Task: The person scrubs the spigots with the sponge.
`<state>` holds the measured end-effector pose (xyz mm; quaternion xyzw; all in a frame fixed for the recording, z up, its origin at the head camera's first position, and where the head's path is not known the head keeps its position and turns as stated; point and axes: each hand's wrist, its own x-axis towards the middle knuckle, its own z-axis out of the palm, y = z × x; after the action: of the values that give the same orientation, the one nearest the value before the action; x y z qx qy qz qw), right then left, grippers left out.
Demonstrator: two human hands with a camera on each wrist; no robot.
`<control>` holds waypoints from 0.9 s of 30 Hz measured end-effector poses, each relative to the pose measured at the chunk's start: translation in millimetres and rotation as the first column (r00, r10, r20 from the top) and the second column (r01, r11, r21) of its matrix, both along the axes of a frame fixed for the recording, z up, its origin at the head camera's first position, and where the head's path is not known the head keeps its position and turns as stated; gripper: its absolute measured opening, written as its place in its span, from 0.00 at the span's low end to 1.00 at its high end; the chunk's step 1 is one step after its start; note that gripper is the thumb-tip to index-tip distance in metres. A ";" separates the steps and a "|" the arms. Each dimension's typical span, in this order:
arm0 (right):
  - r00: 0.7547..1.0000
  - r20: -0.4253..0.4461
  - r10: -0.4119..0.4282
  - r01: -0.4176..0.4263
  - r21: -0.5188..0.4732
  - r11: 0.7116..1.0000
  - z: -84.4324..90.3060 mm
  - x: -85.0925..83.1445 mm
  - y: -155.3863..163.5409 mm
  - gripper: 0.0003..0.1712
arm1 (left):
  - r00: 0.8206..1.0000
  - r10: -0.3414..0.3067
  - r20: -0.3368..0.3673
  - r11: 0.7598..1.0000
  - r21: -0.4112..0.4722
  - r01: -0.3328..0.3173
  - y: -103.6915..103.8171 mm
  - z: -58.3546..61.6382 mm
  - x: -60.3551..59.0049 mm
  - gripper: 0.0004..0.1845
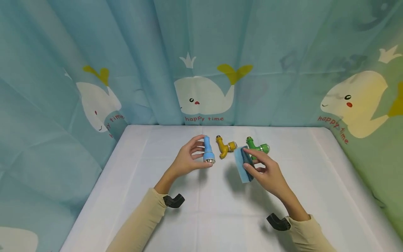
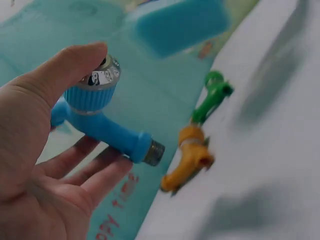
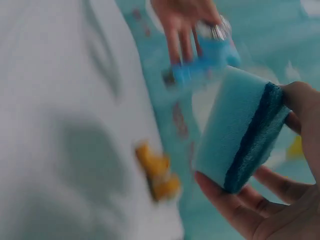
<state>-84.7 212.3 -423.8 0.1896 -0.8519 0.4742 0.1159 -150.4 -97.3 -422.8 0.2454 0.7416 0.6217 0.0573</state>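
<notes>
My left hand holds a blue plastic tap above the white table, thumb on its chrome end and fingers under its body. My right hand grips a light blue sponge with a dark blue scouring layer, raised just right of the blue tap. A yellow tap and a green tap lie on the table behind the hands. The yellow tap and green tap also show in the left wrist view.
A teal curtain with white whale prints closes in the table on the back and both sides. The white cloth stretches toward me between my beige sleeves.
</notes>
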 end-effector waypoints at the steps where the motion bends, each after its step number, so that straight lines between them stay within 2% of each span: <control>1: 0.999 -0.016 0.038 -0.039 -0.017 0.999 4.0 -3.7 -9.6 0.31 | 1.000 -0.026 -0.013 1.000 0.007 0.026 2.9 0.5 2.4 0.49; 4: 0.988 -0.050 0.144 -0.147 -0.054 0.988 10.4 -13.5 -32.4 0.31 | 0.995 -0.093 -0.046 0.995 0.022 0.094 10.5 2.7 7.9 0.51; 7: 0.982 -0.048 0.180 -0.183 -0.048 0.982 7.2 -20.0 -44.5 0.31 | 0.992 -0.123 -0.037 0.989 0.077 0.126 13.7 5.6 12.4 0.51; 9: 0.985 -0.032 0.168 -0.168 -0.010 0.986 1.0 -23.1 -47.4 0.30 | 0.992 -0.127 -0.013 0.984 0.124 0.128 13.2 7.0 14.8 0.51; 12: 0.995 -0.026 0.101 -0.100 0.028 0.995 -4.0 -24.7 -48.5 0.30 | 0.991 -0.133 0.030 0.978 0.169 0.126 11.6 6.8 16.6 0.51; 14: 0.997 -0.024 0.078 -0.078 -0.017 0.997 -0.6 -23.6 -49.7 0.30 | 0.991 -0.129 0.033 0.979 0.165 0.122 11.0 5.7 16.8 0.52; 18: 0.992 -0.041 0.120 -0.124 -0.120 0.985 13.6 -18.4 -56.2 0.30 | 0.991 -0.130 0.016 0.978 0.167 0.125 10.3 3.7 17.7 0.51; 21: 0.988 -0.045 0.145 -0.148 -0.074 0.986 13.9 -18.3 -59.8 0.28 | 0.989 -0.146 0.011 0.969 0.204 0.140 8.7 4.7 20.1 0.51; 25: 0.996 -0.038 0.078 -0.077 0.018 0.997 8.0 -23.5 -58.2 0.27 | 0.989 -0.147 0.014 0.968 0.208 0.140 6.2 6.2 20.5 0.52; 27: 0.998 -0.040 0.055 -0.056 -0.011 0.998 11.2 -25.1 -57.9 0.28 | 0.991 -0.132 0.002 0.976 0.175 0.130 5.0 5.6 18.9 0.52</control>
<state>-109.7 154.4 -412.6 0.2218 -0.8409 0.4787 0.1205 -131.5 -92.3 -417.2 0.2936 0.6661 0.6808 0.0813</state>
